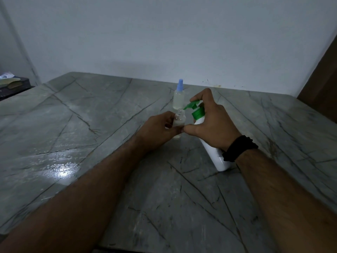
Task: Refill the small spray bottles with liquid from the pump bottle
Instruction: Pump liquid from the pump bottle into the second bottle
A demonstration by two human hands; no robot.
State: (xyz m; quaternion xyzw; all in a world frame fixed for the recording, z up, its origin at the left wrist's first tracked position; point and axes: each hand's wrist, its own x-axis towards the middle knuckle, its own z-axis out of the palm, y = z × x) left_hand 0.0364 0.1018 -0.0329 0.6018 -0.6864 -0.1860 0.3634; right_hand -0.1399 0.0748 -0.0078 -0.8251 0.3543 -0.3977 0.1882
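My left hand (158, 131) grips a small clear spray bottle (179, 119) with its cap off and its neck open at the top. My right hand (211, 121) holds a white pump bottle (213, 152) with a green pump head (194, 106), tilted towards me, its base on the table. A finger rests on the pump head, and the green spout points at the open neck of the small bottle. Behind them stands a second small spray bottle (179, 97) with a light blue cap, upright, holding pale liquid.
Everything stands on a grey marble table (91, 143) that runs to a pale wall. A dark box with papers (12, 84) sits beyond the table's far left corner. A brown wooden panel (324, 84) stands at the far right. A black band circles my right wrist.
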